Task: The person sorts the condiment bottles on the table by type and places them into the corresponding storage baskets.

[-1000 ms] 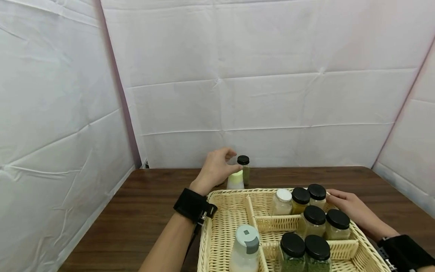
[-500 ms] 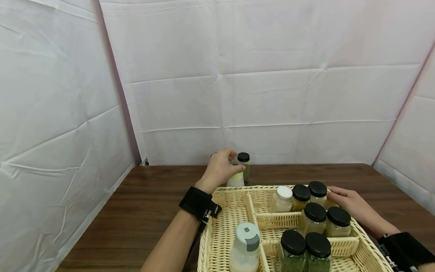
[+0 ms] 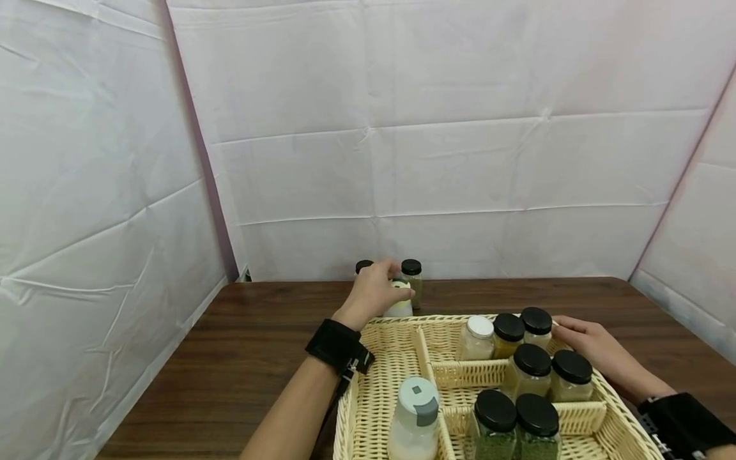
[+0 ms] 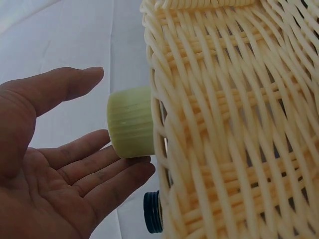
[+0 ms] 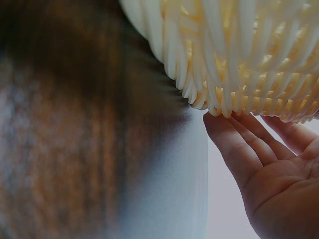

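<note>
My left hand [image 3: 372,295] reaches over the back rim of a wicker basket [image 3: 422,352] to a white bottle [image 3: 397,310] with a pale green cap [image 4: 130,122]. In the left wrist view the fingers extend along one side of the ribbed cap, while the thumb stands apart from it. Just beyond is a black-lidded jar [image 3: 411,281]; the black lid [image 3: 363,264] of another shows behind the hand. At the basket's right side, my right hand [image 3: 600,356] touches the wickerwork, fingers [image 5: 234,149] nearly straight and tips at its edge.
Several black-lidded spice jars [image 3: 532,370], a white-lidded jar [image 3: 478,338] and a pale bottle with a grey-patterned cap [image 3: 415,418] stand in the divided basket. Under it lies a dark wooden table [image 3: 241,377]. White sheeting [image 3: 448,160] hangs close behind the table.
My left hand has moved slightly right and lowered around the green cap, and a black lid behind it has come into view. The right hand and basket stay in place.
</note>
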A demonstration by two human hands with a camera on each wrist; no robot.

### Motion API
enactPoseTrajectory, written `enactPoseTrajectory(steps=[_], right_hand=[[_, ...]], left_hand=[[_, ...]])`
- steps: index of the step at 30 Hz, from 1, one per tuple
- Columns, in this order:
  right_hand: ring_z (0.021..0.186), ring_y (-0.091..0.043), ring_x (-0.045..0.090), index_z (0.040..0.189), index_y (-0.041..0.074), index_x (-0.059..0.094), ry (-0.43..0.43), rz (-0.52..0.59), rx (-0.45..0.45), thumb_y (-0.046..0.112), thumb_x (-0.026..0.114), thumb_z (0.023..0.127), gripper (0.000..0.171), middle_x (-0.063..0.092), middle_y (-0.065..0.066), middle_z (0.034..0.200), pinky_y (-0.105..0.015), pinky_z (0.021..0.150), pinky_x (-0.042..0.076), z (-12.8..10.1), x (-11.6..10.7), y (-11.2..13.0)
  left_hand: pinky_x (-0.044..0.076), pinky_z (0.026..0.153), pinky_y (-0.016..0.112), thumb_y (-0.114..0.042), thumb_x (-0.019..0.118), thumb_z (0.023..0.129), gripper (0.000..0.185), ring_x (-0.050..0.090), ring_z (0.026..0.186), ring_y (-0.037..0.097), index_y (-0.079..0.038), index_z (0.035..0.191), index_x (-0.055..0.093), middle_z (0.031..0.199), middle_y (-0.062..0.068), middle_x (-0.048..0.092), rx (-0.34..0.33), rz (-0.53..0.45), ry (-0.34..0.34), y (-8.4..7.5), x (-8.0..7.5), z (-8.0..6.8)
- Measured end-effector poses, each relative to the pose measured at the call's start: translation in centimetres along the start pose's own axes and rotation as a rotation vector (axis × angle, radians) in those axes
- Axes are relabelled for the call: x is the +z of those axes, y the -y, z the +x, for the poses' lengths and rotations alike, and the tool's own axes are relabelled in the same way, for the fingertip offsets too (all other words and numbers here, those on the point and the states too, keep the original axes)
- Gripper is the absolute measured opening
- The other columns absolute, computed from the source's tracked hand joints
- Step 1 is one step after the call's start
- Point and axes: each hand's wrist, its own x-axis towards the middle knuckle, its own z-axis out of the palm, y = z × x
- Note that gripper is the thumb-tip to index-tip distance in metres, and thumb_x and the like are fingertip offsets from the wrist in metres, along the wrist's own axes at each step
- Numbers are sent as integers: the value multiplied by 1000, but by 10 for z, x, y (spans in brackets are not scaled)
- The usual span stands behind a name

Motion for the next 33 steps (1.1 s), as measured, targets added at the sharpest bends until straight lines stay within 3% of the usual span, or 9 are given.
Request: enactPoseTrajectory(steps=[6, 11, 20, 27, 33], right_hand=[[147, -62, 25, 165, -9, 20, 9, 1, 18, 54, 40, 114, 83, 23, -41, 163, -68, 111, 37, 3, 0, -1], [148, -63, 22, 164, -11, 18, 11, 11, 34, 52, 40, 115, 83, 19, -41, 164, -68, 112, 36, 7, 0, -1], [146, -64, 26, 164, -12, 18, 16, -8, 32, 53, 39, 114, 84, 21, -44, 162, -68, 111, 37, 3, -3, 0], [143, -63, 32, 163, -14, 18, 14, -34, 33, 50, 37, 116, 81, 28, -45, 158, -68, 109, 39, -1, -7, -2], [144, -63, 31, 162, -15, 18, 4, -50, 34, 48, 35, 117, 80, 27, -44, 159, -66, 108, 41, 2, -10, -2]], left_hand=[[55, 92, 46, -22, 80, 97, 54, 64, 119, 35, 1, 142, 62, 139, 18, 64, 7, 27, 3, 6, 3, 2], [54, 91, 46, -20, 81, 97, 52, 64, 118, 36, 1, 140, 62, 138, 19, 63, 12, 31, 6, 14, 6, 3], [52, 102, 51, -22, 79, 99, 61, 57, 133, 39, 2, 150, 55, 149, 21, 57, -15, 5, 39, 17, 12, 5], [54, 100, 48, -21, 81, 96, 64, 60, 130, 38, 5, 149, 55, 147, 22, 59, -7, 23, 52, 14, 15, 6], [55, 87, 41, -20, 80, 96, 58, 66, 115, 32, 4, 144, 60, 138, 20, 64, 10, 48, 43, 13, 14, 7]])
